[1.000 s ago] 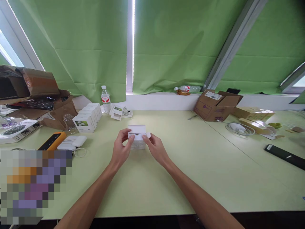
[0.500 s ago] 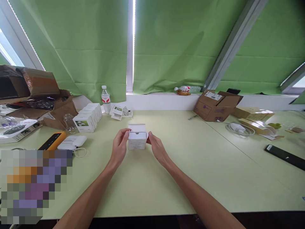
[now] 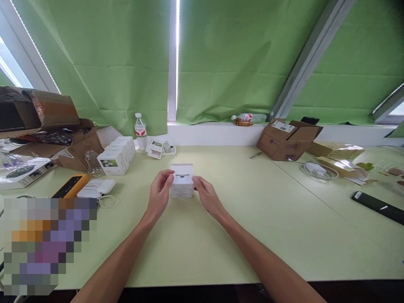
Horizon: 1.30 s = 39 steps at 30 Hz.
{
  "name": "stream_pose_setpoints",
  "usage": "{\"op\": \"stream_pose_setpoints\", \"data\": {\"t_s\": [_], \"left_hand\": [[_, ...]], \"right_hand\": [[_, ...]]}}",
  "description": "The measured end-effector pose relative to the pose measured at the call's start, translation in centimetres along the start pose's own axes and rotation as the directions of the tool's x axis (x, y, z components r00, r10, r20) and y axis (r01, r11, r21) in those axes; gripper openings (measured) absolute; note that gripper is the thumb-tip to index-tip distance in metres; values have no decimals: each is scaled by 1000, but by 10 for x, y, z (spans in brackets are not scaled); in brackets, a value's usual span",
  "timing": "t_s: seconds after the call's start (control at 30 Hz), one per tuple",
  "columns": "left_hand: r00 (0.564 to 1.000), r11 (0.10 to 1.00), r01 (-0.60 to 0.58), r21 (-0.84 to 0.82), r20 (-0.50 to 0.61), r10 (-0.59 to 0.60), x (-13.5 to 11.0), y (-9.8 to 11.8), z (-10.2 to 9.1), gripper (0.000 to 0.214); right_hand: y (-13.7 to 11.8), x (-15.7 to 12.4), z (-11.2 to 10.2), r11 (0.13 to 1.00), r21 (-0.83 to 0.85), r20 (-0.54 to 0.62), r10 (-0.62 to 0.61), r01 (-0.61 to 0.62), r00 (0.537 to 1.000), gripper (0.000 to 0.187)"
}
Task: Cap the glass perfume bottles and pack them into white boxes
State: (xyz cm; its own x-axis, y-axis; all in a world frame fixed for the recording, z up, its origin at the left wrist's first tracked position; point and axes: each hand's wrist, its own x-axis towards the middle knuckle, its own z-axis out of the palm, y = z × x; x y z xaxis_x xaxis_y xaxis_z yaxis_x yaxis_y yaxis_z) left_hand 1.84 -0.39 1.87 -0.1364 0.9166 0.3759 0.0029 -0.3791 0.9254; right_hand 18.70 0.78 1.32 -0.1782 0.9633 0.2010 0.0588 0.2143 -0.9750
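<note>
A small white cardboard box (image 3: 182,190) stands on the pale green table in front of me, its lid flap raised at the back. Fine print covers its near side. My left hand (image 3: 160,191) grips the left side of the box, thumb at the upper left corner. On the other side, my right hand (image 3: 205,192) has its thumb at the upper right edge and its fingers behind that side. What lies inside the box is hidden.
Several white boxes (image 3: 115,158) stand in a row at the left, near a water bottle (image 3: 140,132). An opened small box (image 3: 156,147) lies beside them. Right of centre are a brown carton (image 3: 284,141), a coiled white cable (image 3: 317,171) and a black flat object (image 3: 381,207).
My right thumb has moved inward onto the upper right edge of the box, where a side flap stuck out before. The left hand stays nearly in place.
</note>
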Motion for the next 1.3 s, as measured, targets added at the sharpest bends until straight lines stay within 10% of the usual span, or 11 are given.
{"op": "stream_pose_setpoints", "data": {"t_s": [1.3], "left_hand": [[997,997,67,-29,37,-66,1,-2,1,28]], "right_hand": [[-1,4,6,999,-48,-51,10,-13,999,42]]}}
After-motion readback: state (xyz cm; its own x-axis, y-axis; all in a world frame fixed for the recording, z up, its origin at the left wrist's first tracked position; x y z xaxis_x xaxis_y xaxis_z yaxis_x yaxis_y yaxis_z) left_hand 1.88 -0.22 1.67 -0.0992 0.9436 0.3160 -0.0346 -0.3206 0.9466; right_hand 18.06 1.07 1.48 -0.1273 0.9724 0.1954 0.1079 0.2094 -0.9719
